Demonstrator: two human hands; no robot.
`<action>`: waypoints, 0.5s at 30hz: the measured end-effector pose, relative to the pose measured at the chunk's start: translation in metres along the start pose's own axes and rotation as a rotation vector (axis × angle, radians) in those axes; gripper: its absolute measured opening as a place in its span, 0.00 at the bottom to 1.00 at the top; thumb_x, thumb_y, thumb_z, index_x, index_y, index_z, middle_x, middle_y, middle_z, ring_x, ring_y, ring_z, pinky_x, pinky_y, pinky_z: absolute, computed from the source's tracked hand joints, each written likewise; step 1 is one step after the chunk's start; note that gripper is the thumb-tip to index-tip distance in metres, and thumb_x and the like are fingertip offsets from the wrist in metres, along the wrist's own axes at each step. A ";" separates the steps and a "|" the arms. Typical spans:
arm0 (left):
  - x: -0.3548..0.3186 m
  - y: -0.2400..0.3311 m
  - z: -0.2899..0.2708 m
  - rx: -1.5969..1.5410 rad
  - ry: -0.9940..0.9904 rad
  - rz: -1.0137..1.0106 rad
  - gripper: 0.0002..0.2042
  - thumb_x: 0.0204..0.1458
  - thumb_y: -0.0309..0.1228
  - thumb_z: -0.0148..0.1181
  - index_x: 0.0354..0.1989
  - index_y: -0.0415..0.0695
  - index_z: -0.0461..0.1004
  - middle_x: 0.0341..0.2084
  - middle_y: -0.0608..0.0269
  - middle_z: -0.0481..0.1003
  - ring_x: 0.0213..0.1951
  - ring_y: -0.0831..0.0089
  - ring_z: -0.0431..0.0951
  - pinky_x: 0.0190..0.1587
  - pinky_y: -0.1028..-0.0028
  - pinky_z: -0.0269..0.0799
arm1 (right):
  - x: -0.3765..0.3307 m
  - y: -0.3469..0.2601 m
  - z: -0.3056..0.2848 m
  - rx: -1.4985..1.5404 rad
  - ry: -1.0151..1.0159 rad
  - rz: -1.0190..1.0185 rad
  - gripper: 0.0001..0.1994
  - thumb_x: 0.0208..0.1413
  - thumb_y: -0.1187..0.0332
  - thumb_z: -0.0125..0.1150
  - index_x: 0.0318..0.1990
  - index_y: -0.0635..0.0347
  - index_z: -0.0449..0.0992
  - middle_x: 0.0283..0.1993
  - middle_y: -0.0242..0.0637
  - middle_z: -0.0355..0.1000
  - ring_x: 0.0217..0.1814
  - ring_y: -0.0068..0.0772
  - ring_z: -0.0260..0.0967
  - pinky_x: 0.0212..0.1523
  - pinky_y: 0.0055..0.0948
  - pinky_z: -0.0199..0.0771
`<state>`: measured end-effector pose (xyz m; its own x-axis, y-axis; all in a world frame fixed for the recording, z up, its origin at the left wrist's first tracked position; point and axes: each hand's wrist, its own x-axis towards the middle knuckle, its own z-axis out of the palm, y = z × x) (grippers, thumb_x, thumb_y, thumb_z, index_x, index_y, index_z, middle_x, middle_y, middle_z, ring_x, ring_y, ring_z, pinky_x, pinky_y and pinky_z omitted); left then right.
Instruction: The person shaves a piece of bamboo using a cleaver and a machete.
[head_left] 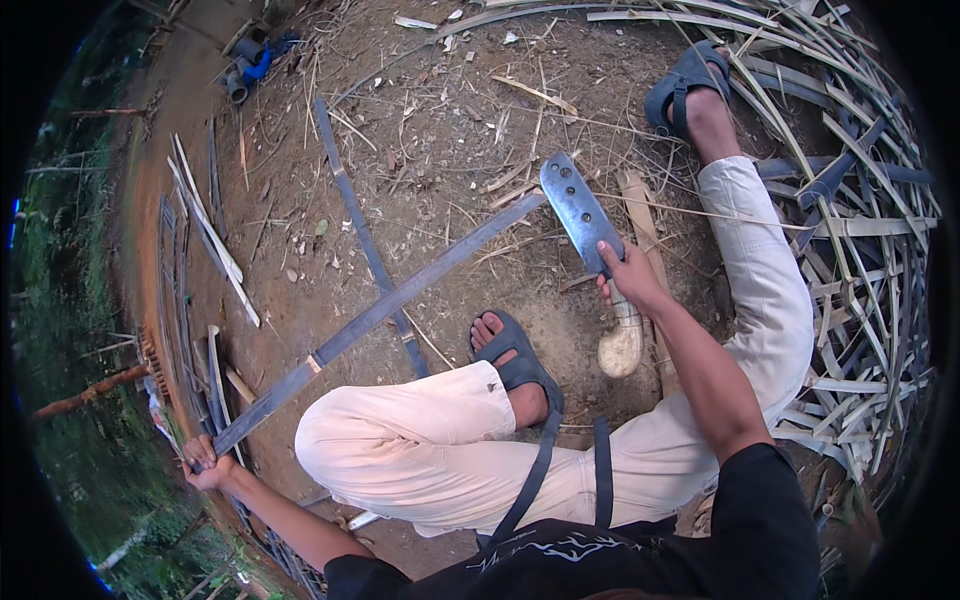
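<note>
My left hand, far out at the left, is closed round the lower end of a long dark bamboo strip. The strip slants up to the right across the view, with a pale notch at a joint. Its far end meets or passes just by the blade of a broad cleaver; I cannot tell whether they touch. My right hand grips this cleaver where the blade joins its pale, curved handle. The blade has several round holes and points up and away. A second dark strip lies on the ground, crossing beneath the held one.
A large tangled heap of split strips spreads along the right. Loose pale strips lie at the left. A flat wooden piece is beside the cleaver. My sandalled feet rest on bare earth littered with shavings. Dark tubes lie far left.
</note>
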<state>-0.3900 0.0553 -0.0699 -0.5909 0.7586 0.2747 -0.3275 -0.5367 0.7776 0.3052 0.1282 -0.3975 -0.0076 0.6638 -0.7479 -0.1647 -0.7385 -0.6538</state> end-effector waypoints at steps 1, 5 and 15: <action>-0.002 -0.005 0.004 0.000 0.022 -0.009 0.15 0.53 0.38 0.50 0.19 0.48 0.56 0.09 0.68 0.52 0.09 0.78 0.53 0.11 0.78 0.50 | 0.004 -0.001 -0.009 0.029 0.049 0.010 0.15 0.69 0.57 0.50 0.44 0.64 0.68 0.22 0.35 0.69 0.17 0.24 0.66 0.17 0.29 0.72; -0.007 -0.015 0.011 0.019 0.109 -0.015 0.15 0.52 0.39 0.48 0.19 0.49 0.55 0.09 0.69 0.51 0.09 0.77 0.52 0.11 0.78 0.50 | 0.003 0.000 -0.013 0.046 0.042 0.020 0.16 0.69 0.57 0.50 0.44 0.64 0.67 0.22 0.35 0.69 0.16 0.24 0.66 0.16 0.29 0.72; -0.011 -0.010 -0.008 0.060 0.133 0.006 0.13 0.48 0.37 0.51 0.19 0.48 0.56 0.08 0.69 0.53 0.08 0.79 0.52 0.12 0.79 0.50 | 0.008 0.000 -0.013 -0.022 0.045 0.008 0.15 0.69 0.58 0.50 0.43 0.64 0.67 0.21 0.35 0.68 0.16 0.24 0.66 0.16 0.29 0.72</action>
<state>-0.3859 0.0496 -0.0848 -0.6861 0.6980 0.2051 -0.2817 -0.5148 0.8097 0.3176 0.1319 -0.4052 0.0359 0.6524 -0.7570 -0.1429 -0.7464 -0.6500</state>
